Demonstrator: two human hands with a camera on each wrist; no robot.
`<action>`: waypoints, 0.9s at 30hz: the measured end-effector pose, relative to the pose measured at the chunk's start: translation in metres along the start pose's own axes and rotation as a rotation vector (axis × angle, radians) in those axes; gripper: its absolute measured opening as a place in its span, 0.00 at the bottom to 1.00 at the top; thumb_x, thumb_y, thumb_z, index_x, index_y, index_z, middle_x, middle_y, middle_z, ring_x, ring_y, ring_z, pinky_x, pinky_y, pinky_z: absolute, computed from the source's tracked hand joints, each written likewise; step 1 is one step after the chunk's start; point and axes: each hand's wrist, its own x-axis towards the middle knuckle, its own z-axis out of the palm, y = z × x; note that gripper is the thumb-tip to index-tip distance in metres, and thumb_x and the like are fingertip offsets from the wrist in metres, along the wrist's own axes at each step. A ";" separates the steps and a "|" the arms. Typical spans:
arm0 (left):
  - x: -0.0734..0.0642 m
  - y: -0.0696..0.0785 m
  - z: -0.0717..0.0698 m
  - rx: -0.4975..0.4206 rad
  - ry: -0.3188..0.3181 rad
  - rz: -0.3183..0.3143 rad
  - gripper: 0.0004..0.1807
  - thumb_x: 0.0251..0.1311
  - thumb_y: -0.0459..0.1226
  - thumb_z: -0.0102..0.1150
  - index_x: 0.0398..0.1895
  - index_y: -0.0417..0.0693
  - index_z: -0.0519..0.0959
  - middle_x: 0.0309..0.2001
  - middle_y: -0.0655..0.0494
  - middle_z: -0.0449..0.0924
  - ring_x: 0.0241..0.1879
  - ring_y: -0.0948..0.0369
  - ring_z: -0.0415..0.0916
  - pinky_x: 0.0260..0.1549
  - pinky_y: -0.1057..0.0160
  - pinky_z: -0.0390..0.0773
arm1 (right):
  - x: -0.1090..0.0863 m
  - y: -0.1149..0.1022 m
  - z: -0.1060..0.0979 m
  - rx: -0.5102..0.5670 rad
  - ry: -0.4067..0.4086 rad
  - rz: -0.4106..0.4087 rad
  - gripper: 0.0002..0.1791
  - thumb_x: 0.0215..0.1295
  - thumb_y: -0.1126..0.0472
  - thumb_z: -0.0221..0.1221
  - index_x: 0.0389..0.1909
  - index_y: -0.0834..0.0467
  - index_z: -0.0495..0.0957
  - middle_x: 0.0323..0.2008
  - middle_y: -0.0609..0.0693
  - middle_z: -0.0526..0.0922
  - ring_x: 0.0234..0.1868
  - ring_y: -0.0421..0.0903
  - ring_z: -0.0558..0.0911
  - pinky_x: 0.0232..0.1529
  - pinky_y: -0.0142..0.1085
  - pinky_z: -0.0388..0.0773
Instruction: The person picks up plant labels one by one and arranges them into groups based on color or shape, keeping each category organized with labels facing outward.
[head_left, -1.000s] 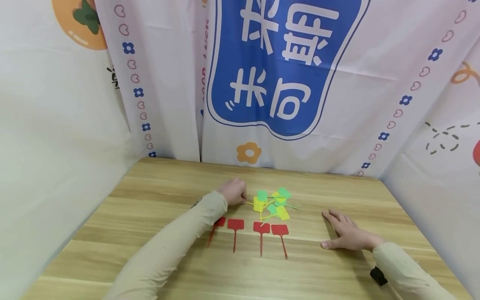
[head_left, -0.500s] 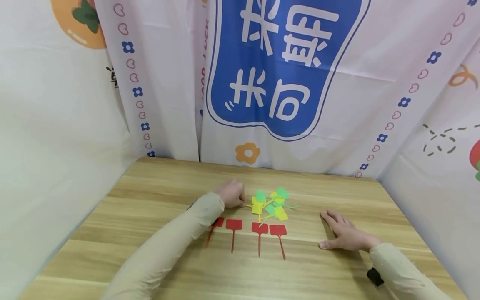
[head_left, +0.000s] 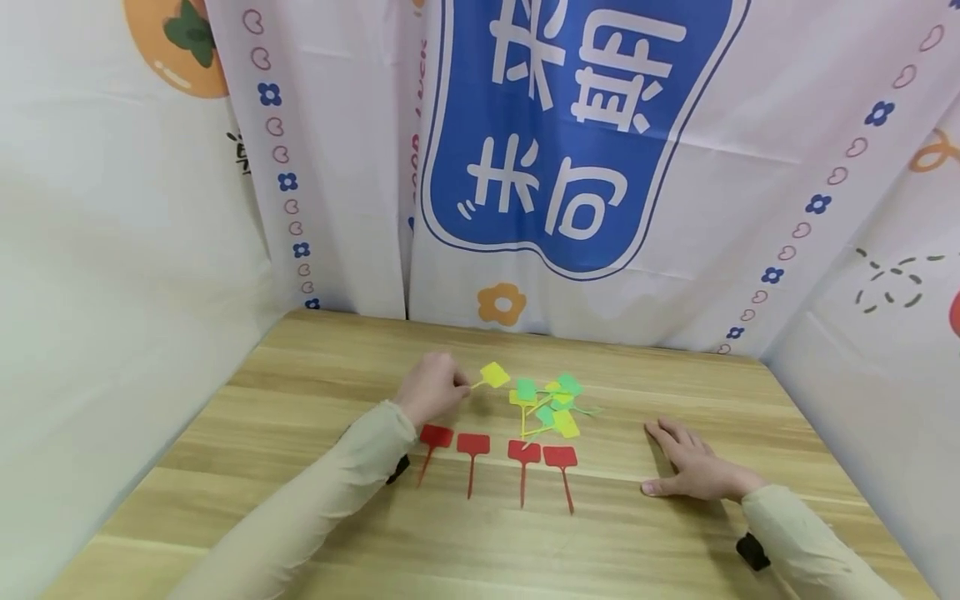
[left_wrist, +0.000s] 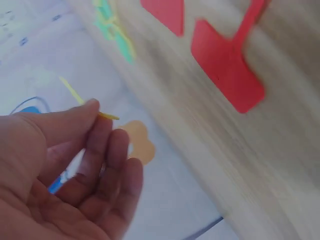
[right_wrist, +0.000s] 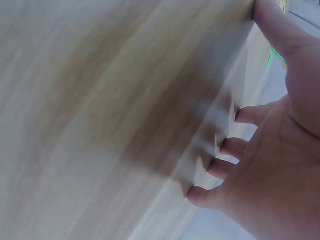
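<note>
My left hand [head_left: 432,387] pinches a yellow plant label [head_left: 495,375] by its thin stem, between thumb and forefinger, above the table. In the left wrist view the label [left_wrist: 72,90] appears nearly edge-on at the fingertips. Just right of it lies a loose pile of yellow and green plant labels [head_left: 566,424], partly overlapping. Several red plant labels [head_left: 473,443] lie in a row nearer me, stems towards me; the leftmost is close to my left wrist. My right hand [head_left: 693,462] rests on the table to the right, fingers extended and fingertips touching the wood, holding nothing.
The wood-grain table [head_left: 487,550] reaches back to a white printed curtain [head_left: 352,208] with a large blue sign. White cloth walls [head_left: 127,292] stand at both sides. A black band [head_left: 752,552] is at the right wrist.
My left hand has drawn one yellow label out of the pile and lifted it, moving left and slightly back. The right hand stays where it was.
</note>
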 end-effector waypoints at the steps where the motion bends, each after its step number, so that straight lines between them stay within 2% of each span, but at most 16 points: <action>1: -0.008 0.001 -0.004 -0.034 0.008 -0.022 0.06 0.58 0.32 0.67 0.24 0.47 0.88 0.22 0.60 0.81 0.17 0.65 0.68 0.17 0.68 0.70 | -0.001 -0.001 -0.001 0.000 -0.003 -0.007 0.60 0.56 0.36 0.66 0.75 0.68 0.47 0.71 0.75 0.42 0.67 0.78 0.43 0.58 0.75 0.40; 4: -0.029 0.002 -0.013 -0.092 0.020 -0.080 0.09 0.58 0.33 0.67 0.21 0.48 0.87 0.18 0.58 0.79 0.14 0.65 0.65 0.13 0.68 0.65 | -0.001 -0.004 -0.004 0.006 -0.012 -0.028 0.58 0.57 0.39 0.67 0.74 0.69 0.47 0.70 0.77 0.42 0.66 0.80 0.43 0.56 0.77 0.40; 11: -0.071 0.004 -0.030 -0.104 0.100 -0.143 0.08 0.54 0.32 0.69 0.20 0.51 0.87 0.26 0.60 0.83 0.18 0.65 0.70 0.17 0.66 0.71 | -0.002 -0.002 -0.003 -0.005 -0.005 -0.030 0.59 0.57 0.36 0.65 0.74 0.68 0.48 0.70 0.76 0.43 0.66 0.79 0.44 0.57 0.76 0.41; 14: -0.087 0.006 -0.035 -0.119 0.138 -0.156 0.05 0.54 0.32 0.70 0.23 0.49 0.88 0.25 0.60 0.84 0.17 0.64 0.71 0.16 0.65 0.71 | -0.002 -0.001 -0.003 -0.008 0.000 -0.031 0.59 0.57 0.35 0.65 0.74 0.69 0.48 0.70 0.76 0.44 0.66 0.79 0.45 0.56 0.76 0.42; 18: -0.105 0.010 -0.038 -0.146 0.200 -0.151 0.04 0.54 0.31 0.70 0.24 0.47 0.88 0.23 0.60 0.83 0.18 0.65 0.72 0.18 0.64 0.72 | -0.003 -0.001 -0.003 0.000 -0.004 -0.025 0.59 0.57 0.35 0.65 0.74 0.68 0.48 0.70 0.76 0.43 0.66 0.79 0.44 0.56 0.76 0.41; 22: -0.120 0.013 -0.038 -0.167 0.254 -0.173 0.08 0.53 0.31 0.70 0.20 0.51 0.87 0.21 0.62 0.82 0.19 0.66 0.71 0.21 0.64 0.72 | -0.003 -0.002 -0.003 -0.001 -0.018 -0.015 0.59 0.57 0.36 0.65 0.74 0.68 0.47 0.71 0.75 0.42 0.67 0.78 0.43 0.57 0.76 0.40; 27: -0.138 0.018 -0.034 -0.199 0.300 -0.220 0.02 0.53 0.32 0.71 0.25 0.47 0.89 0.26 0.60 0.84 0.27 0.65 0.78 0.30 0.59 0.79 | -0.003 -0.006 -0.005 -0.003 -0.032 0.012 0.59 0.57 0.37 0.66 0.75 0.68 0.47 0.71 0.74 0.42 0.68 0.77 0.43 0.59 0.75 0.40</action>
